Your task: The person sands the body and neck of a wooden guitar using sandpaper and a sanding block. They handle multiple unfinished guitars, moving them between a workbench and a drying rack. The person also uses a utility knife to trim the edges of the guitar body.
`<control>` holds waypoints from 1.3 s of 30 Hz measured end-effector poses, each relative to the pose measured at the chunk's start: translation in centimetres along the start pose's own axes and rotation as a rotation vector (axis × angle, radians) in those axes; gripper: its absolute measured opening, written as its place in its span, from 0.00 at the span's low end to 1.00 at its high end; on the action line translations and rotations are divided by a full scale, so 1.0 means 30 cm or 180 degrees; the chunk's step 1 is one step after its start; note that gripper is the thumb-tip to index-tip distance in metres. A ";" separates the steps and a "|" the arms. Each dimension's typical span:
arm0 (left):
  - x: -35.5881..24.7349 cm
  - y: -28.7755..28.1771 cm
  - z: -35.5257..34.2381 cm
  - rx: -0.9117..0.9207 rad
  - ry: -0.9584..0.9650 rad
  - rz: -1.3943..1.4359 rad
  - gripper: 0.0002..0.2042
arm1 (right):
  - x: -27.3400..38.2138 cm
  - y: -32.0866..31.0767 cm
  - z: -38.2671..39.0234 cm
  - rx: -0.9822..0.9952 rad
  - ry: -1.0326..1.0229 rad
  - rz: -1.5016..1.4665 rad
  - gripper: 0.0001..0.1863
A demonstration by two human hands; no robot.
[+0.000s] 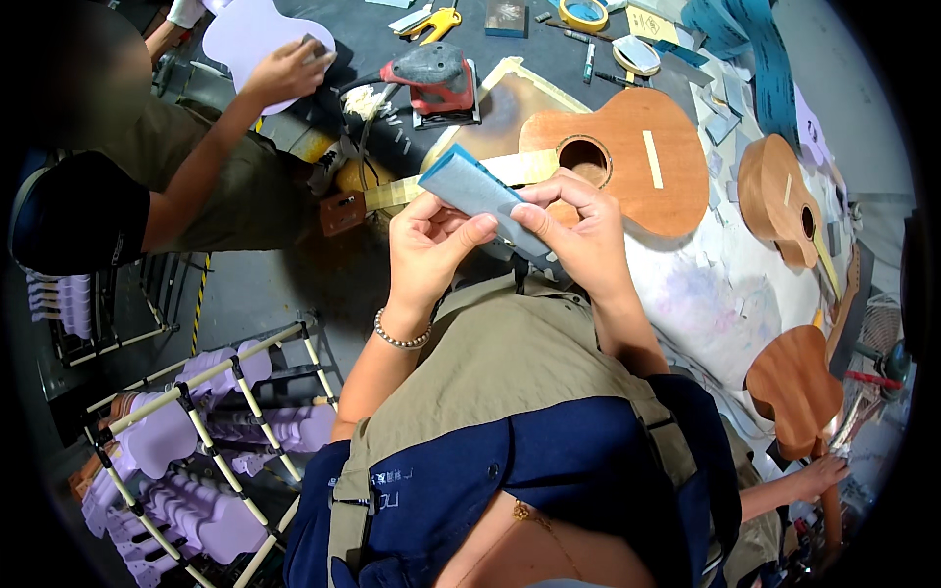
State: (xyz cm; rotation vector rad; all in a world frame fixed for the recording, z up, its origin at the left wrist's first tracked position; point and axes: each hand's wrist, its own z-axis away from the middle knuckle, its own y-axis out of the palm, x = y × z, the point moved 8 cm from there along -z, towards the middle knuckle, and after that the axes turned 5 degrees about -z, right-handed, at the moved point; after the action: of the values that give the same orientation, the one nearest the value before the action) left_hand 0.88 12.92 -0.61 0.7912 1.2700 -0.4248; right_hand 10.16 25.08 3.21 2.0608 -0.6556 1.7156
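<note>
A folded sheet of blue-grey sandpaper [475, 188] is held up in front of my apron. My left hand [423, 245], with a bead bracelet at the wrist, is closed on its near left edge, thumb bent over. The other end is pinched between thumb and fingers of my right hand [586, 230]. Just beyond both hands an unpainted wooden ukulele [667, 113] lies on the bench, its neck pointing left. Masking tape covers its fretboard, and a pale strip sits where the bridge goes. My hands hide part of the neck and body.
A red and grey power sander [431, 78] stands beyond the ukulele. More wooden ukuleles [769, 201] lie at the right, among sandpaper scraps. At the left, a co-worker's hand [284, 73] rubs a lilac body [245, 39]. A rack [211, 372] of lilac bodies stands at lower left.
</note>
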 end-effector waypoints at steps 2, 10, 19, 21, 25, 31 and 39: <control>-0.014 -0.003 -0.004 -0.0063 0.0120 -0.0169 0.11 | -0.015 -0.001 0.005 -0.0096 0.0074 -0.0174 0.07; 0.012 -0.005 0.018 -0.0087 0.0091 -0.0026 0.09 | -0.025 0.006 0.023 -0.0298 -0.0242 0.0150 0.07; -0.039 -0.072 -0.025 -0.0435 0.0548 -0.0109 0.06 | -0.055 -0.002 0.030 -0.0208 0.0122 0.0130 0.08; -0.043 -0.069 -0.025 -0.0380 0.0579 -0.0200 0.07 | -0.070 0.003 0.016 -0.0037 0.0153 0.0184 0.09; -0.035 -0.055 -0.001 -0.0194 0.0500 -0.0125 0.06 | -0.039 0.046 -0.020 0.0184 0.0179 0.0236 0.09; -0.035 -0.045 -0.018 -0.0072 0.0436 -0.0374 0.04 | -0.047 0.044 -0.015 0.0076 0.0173 0.0506 0.06; -0.029 0.008 -0.029 0.0247 0.0516 -0.1352 0.06 | 0.026 0.013 -0.048 -0.0038 -0.0418 0.0510 0.11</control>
State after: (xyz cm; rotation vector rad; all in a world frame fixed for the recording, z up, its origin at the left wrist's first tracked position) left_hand 0.20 13.60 0.20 0.6268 1.5869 -0.7668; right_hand 8.87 25.49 4.24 2.1787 -0.8914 1.6652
